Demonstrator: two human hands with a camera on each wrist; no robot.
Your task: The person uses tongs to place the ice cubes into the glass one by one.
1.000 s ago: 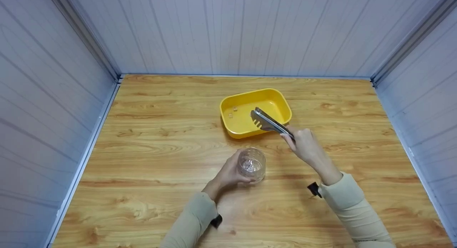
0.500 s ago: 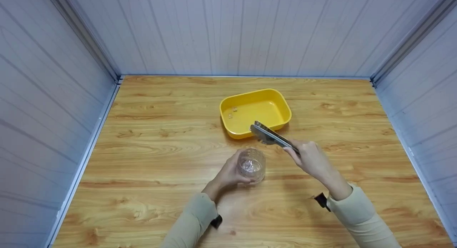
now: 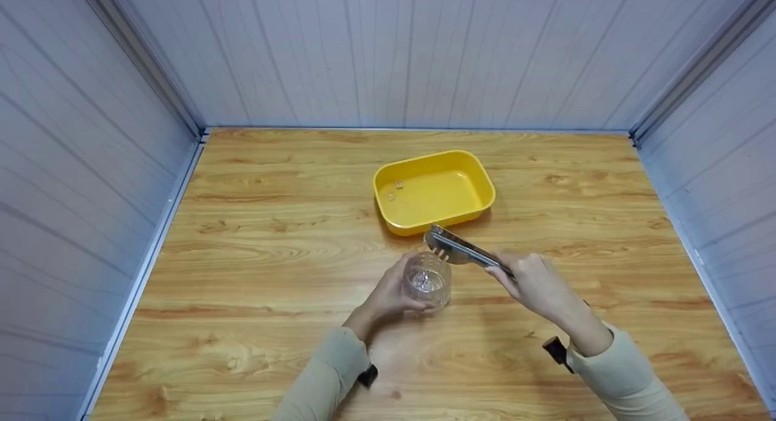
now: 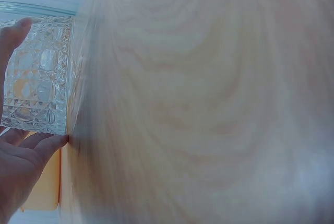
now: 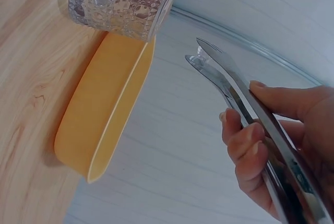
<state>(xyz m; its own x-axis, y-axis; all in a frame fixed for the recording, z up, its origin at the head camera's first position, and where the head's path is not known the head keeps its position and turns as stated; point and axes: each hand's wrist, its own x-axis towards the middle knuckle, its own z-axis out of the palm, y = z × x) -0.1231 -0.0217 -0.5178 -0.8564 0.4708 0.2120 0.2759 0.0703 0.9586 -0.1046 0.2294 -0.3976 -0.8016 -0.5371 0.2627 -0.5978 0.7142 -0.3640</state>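
Observation:
My left hand (image 3: 388, 292) grips a clear patterned glass (image 3: 429, 281) standing on the table, thumb on one side and fingers on the other, as the left wrist view shows. Something clear lies in the bottom of the glass. My right hand (image 3: 539, 284) holds metal tongs (image 3: 467, 250), whose heads hang over the far rim of the glass. In the right wrist view a small clear piece (image 5: 200, 51) sits between the nearly closed tips of the tongs. Two small clear cubes (image 3: 399, 185) lie at the left end of the yellow basin (image 3: 436, 222) behind the glass.
The wood-grain table (image 3: 273, 239) has pale panel walls at the back (image 3: 388, 57) and on both sides. The yellow basin stands just beyond the glass, close under the tongs' path.
My right hand has drawn the tongs out from over the basin toward me, down to the rim of the glass. The left hand and the glass have stayed put.

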